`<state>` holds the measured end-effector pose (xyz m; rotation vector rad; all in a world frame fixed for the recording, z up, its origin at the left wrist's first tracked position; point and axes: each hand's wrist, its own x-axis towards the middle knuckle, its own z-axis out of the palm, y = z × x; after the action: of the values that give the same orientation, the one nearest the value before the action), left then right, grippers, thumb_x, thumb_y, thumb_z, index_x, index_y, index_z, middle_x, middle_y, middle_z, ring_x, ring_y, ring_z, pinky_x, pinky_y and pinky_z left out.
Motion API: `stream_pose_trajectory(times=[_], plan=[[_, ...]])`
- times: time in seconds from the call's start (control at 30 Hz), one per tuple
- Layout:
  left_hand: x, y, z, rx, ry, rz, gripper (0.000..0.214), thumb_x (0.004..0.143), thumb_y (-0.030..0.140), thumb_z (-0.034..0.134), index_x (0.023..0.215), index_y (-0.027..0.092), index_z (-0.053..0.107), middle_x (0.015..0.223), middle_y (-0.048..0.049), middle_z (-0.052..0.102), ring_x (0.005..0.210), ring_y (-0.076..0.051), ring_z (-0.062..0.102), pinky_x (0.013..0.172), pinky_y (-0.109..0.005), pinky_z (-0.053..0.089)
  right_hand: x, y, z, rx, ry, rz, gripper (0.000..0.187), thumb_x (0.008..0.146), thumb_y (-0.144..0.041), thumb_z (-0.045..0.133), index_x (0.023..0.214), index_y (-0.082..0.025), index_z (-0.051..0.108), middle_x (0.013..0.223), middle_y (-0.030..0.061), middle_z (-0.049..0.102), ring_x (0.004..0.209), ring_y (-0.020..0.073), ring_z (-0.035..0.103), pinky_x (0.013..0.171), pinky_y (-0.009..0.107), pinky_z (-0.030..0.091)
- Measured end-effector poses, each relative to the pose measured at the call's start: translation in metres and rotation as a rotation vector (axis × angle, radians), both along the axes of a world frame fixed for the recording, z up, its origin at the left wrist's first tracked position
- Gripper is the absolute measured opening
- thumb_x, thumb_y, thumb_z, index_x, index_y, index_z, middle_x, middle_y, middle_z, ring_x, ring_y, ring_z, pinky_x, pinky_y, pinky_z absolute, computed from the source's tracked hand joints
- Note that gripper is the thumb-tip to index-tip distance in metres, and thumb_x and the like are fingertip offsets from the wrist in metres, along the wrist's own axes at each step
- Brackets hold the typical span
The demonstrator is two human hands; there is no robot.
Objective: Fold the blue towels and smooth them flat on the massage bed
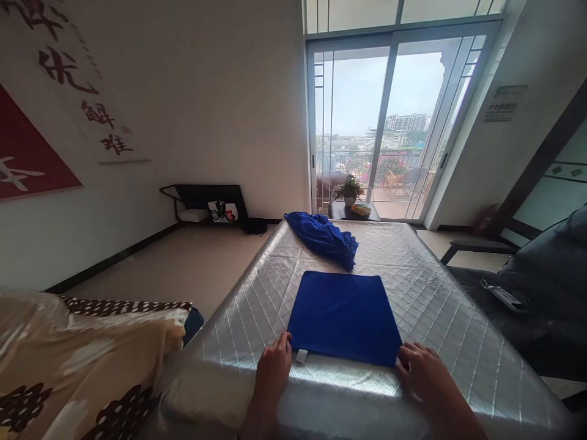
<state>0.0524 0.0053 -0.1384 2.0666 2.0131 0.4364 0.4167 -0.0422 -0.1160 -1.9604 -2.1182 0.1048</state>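
A blue cloth (343, 315) lies flat as a neat rectangle on the silver quilted table cover (257, 324), with a small white tag (301, 356) poking out at its near left edge. My left hand (275, 360) is closed at the cloth's near left corner, fingertips on the edge. At the near right corner, my right hand (422, 366) pinches the fabric between thumb and fingers. Beyond the flat cloth, a second blue cloth (323, 238) sits crumpled at the far left of the table, touched by neither hand.
A patterned blanket (82, 360) covers something at the left. On the right, a dark sofa (541, 293) holds a power strip (504, 297). Past the table's far edge, a chair (337, 211) bears a potted plant (351, 190), before the sliding glass doors (353, 116).
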Motion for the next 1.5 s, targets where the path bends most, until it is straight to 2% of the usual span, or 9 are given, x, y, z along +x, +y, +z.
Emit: stream_pose_trajectory(times=[0.17,0.33,0.6,0.7,0.83,0.97,1.1,1.3,1.5], plan=[[0.0,-0.003,-0.004,0.091,0.0,-0.041,0.035,0.1,0.016,0.036,0.115,0.022,0.067,0.115,-0.0093,0.075,0.103,-0.022,0.071,0.093,-0.034,0.05,-0.023,0.03,-0.009,0.107,-0.001,-0.025,0.042,0.1,-0.039,0.034,0.102,-0.023,0.073,0.115,0.0104,0.072,0.111,0.0251,0.064,0.102,0.042,0.046],[-0.003,-0.004,-0.008,0.075,-0.008,-0.041,0.038,0.099,0.015,0.036,0.119,0.023,0.067,0.116,-0.0083,0.074,0.103,-0.022,0.07,0.094,-0.036,0.051,-0.032,0.046,-0.051,0.078,0.02,-0.098,0.066,0.1,-0.049,0.026,0.15,-0.012,0.046,0.158,0.0126,0.042,0.149,0.0277,0.03,0.121,0.05,0.026],[0.016,0.005,0.024,0.249,0.135,-0.03,0.036,0.099,0.017,0.041,0.121,0.021,0.069,0.105,-0.0104,0.071,0.1,-0.026,0.066,0.088,-0.038,0.053,-0.03,0.045,-0.071,0.043,0.023,-0.111,0.074,0.099,-0.051,0.022,0.155,-0.005,0.034,0.163,0.0148,0.029,0.152,0.0255,0.021,0.124,0.047,0.02],[0.063,0.017,0.035,0.288,0.023,-0.265,0.032,0.101,0.024,0.046,0.125,0.025,0.067,0.117,-0.0086,0.069,0.109,-0.025,0.064,0.097,-0.038,0.051,-0.031,0.047,-0.074,0.047,0.023,-0.13,0.076,0.098,-0.051,0.021,0.154,0.0,0.034,0.162,0.0183,0.028,0.152,0.0266,0.022,0.124,0.047,0.02],[0.138,0.037,0.024,0.266,-0.021,-0.742,0.046,0.104,0.044,0.043,0.146,0.026,0.051,0.152,-0.0074,0.051,0.141,-0.023,0.044,0.117,-0.039,0.036,-0.03,0.049,-0.076,0.027,-0.013,-0.139,0.073,0.098,-0.046,0.022,0.153,0.001,0.035,0.162,0.0196,0.03,0.152,0.0276,0.023,0.124,0.047,0.02],[0.169,0.053,0.001,0.177,0.049,-0.842,0.064,0.105,0.057,0.027,0.156,0.019,0.035,0.164,-0.0089,0.031,0.153,-0.024,0.021,0.125,-0.046,0.019,-0.03,0.049,-0.074,-0.015,-0.021,-0.134,0.069,0.098,-0.039,0.021,0.153,0.001,0.035,0.162,0.0193,0.029,0.152,0.0269,0.022,0.124,0.046,0.018],[0.134,0.064,-0.01,0.116,0.073,-0.699,0.065,0.105,0.059,0.023,0.159,0.023,0.03,0.166,-0.0067,0.025,0.154,-0.024,0.017,0.126,-0.048,0.017,-0.032,0.048,-0.071,-0.029,-0.013,-0.149,0.075,0.098,-0.048,0.023,0.154,0.001,0.033,0.163,0.0192,0.027,0.152,0.0272,0.021,0.125,0.045,0.016],[0.031,0.064,-0.017,0.019,0.159,-0.26,0.066,0.105,0.057,0.029,0.159,0.02,0.028,0.166,-0.0125,0.021,0.154,-0.031,0.015,0.123,-0.056,0.02,-0.033,0.048,-0.072,-0.007,0.001,-0.157,0.076,0.099,-0.049,0.022,0.154,0.002,0.032,0.163,0.0185,0.025,0.152,0.0274,0.02,0.125,0.046,0.017],[-0.006,0.04,-0.029,-0.01,0.128,-0.208,0.076,0.103,0.063,0.023,0.161,0.013,0.019,0.166,-0.0149,0.014,0.154,-0.027,0.014,0.124,-0.05,0.021,-0.034,0.041,-0.076,-0.041,-0.016,-0.148,0.078,0.098,-0.05,0.024,0.154,0.004,0.03,0.163,0.0196,0.024,0.153,0.0275,0.018,0.126,0.045,0.018]])
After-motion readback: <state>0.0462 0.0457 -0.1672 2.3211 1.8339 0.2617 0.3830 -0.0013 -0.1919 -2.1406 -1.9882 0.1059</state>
